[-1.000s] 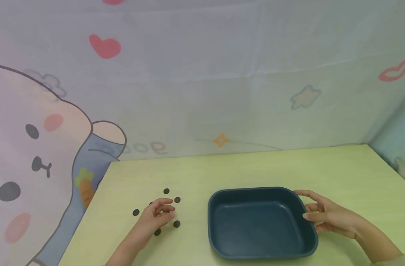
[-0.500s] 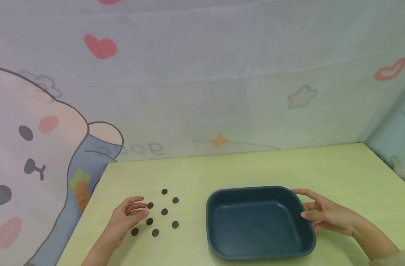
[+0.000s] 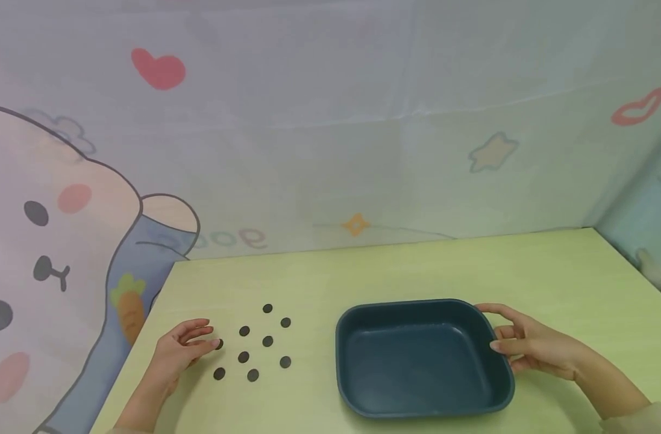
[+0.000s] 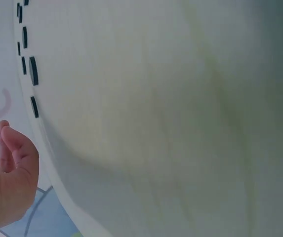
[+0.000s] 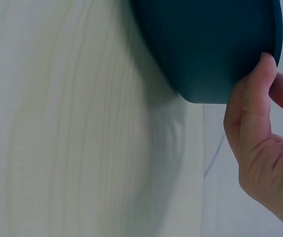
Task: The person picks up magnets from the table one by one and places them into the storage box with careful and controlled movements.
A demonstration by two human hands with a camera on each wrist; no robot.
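Observation:
My right hand (image 3: 547,346) holds the right wall of a dark teal rectangular deep tray (image 3: 363,407), thumb over the rim and fingers outside. In the right wrist view, the hand (image 5: 264,133) pinches the edge of the tray (image 5: 205,54). On the left, my left hand (image 3: 181,349) hovers with loosely bent fingers beside several small black discs (image 3: 244,357). Its thumb tip overlaps one disc (image 3: 220,343) in the head view; the left wrist view shows the hand (image 4: 15,173) apart from the row of discs (image 4: 33,71), with nothing visible in it.
A pale yellow-green tabletop (image 3: 314,283) lies under everything. Behind it hangs a printed cloth (image 3: 308,150) with a cartoon animal at the left. The discs lie spread out left of the tray.
My left hand has moved left across the discs, uncovering several of them. The right hand keeps its hold on the tray. The head view has shifted slightly.

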